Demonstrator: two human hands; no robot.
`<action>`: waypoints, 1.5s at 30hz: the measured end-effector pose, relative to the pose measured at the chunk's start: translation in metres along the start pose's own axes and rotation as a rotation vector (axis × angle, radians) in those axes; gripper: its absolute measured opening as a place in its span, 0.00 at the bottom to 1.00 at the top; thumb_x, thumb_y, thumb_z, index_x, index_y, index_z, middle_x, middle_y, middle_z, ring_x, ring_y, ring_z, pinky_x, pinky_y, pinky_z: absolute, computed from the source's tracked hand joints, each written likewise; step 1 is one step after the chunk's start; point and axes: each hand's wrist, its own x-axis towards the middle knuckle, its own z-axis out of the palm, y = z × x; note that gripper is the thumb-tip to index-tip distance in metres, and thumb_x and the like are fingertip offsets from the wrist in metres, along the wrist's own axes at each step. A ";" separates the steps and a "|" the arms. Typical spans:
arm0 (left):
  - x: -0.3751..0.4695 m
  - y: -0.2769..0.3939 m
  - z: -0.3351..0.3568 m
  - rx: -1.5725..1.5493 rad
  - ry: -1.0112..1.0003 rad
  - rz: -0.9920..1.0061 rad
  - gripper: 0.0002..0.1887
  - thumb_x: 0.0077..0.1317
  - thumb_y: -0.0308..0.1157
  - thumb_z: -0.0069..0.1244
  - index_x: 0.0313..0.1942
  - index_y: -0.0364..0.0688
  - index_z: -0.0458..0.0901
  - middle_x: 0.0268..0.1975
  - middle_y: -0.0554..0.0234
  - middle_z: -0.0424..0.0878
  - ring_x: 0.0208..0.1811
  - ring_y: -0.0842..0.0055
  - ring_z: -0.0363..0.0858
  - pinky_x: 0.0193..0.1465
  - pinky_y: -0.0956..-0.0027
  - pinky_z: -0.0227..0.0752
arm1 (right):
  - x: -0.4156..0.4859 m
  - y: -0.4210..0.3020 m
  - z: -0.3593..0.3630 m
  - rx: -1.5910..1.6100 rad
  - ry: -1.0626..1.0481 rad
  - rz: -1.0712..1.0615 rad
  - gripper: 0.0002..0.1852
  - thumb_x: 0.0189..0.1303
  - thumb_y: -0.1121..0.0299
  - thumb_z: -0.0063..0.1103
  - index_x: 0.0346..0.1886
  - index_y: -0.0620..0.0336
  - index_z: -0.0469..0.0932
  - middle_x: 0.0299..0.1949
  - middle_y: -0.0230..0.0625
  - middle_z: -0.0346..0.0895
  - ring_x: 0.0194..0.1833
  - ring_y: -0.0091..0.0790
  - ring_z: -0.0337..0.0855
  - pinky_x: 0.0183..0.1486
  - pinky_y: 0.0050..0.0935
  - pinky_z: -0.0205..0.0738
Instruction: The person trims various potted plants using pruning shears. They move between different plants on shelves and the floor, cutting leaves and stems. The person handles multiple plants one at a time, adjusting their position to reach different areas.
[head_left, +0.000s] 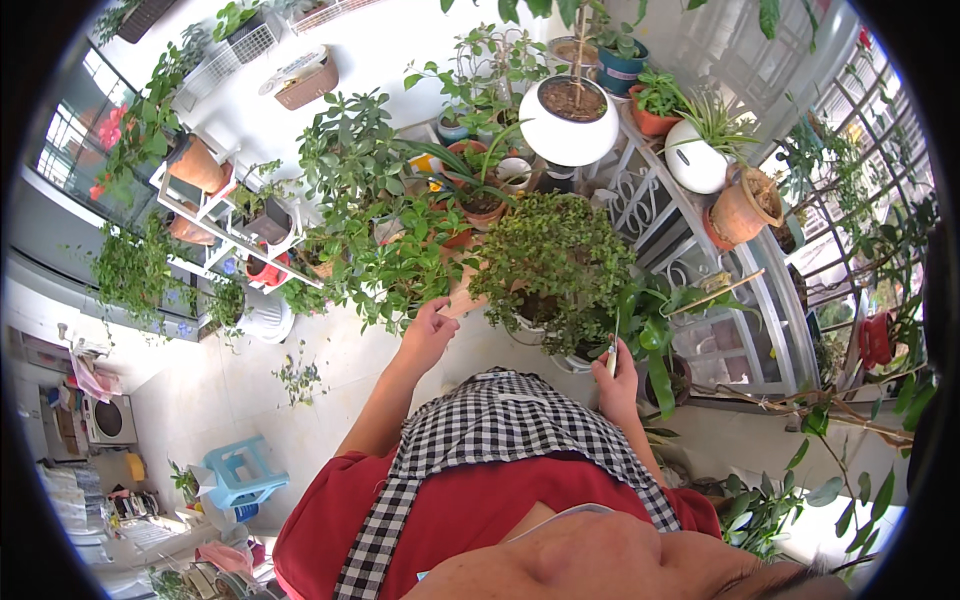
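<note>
In my right hand (619, 386) is a hand tool with a pale handle (612, 361) and a thin metal blade (617, 326) pointing away from me; its exact kind is unclear. The blade is beside a bushy small-leaved potted plant (559, 259), whose foliage hides most of its pot. My left hand (427, 337) is empty, its fingers loosely bent and apart. It hovers just in front of a broad-leaved green plant (405, 266), left of the bushy one. Long glossy leaves (656, 330) hang just right of my right hand.
A white metal plant stand (247, 247) with several pots stands left. On the right, a metal railing (637, 202) runs below a white round planter (694, 157) and a clay pot (746, 206). Leafy sprigs (298, 379) and a blue stool (241, 469) are on the tiled floor (225, 390).
</note>
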 end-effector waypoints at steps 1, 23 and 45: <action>0.002 -0.001 -0.020 -0.025 0.005 0.002 0.29 0.72 0.31 0.51 0.70 0.33 0.64 0.45 0.56 0.88 0.45 0.73 0.84 0.52 0.70 0.76 | 0.002 -0.011 0.015 -0.008 -0.005 0.024 0.34 0.63 0.72 0.65 0.72 0.66 0.64 0.43 0.28 0.74 0.41 0.20 0.74 0.44 0.22 0.72; -0.053 -0.185 -0.166 -0.182 0.255 -0.413 0.30 0.69 0.39 0.55 0.66 0.34 0.70 0.41 0.58 0.87 0.43 0.73 0.84 0.51 0.68 0.76 | 0.010 0.003 0.142 -0.932 -0.349 0.171 0.37 0.58 0.62 0.66 0.71 0.65 0.68 0.63 0.51 0.77 0.61 0.49 0.79 0.64 0.39 0.71; -0.102 -0.171 -0.104 -0.262 0.467 -0.654 0.30 0.69 0.36 0.54 0.68 0.33 0.68 0.46 0.56 0.88 0.46 0.74 0.85 0.53 0.69 0.77 | 0.083 0.097 0.039 -1.310 -0.751 0.436 0.35 0.65 0.56 0.65 0.73 0.58 0.66 0.61 0.53 0.79 0.63 0.54 0.79 0.63 0.43 0.73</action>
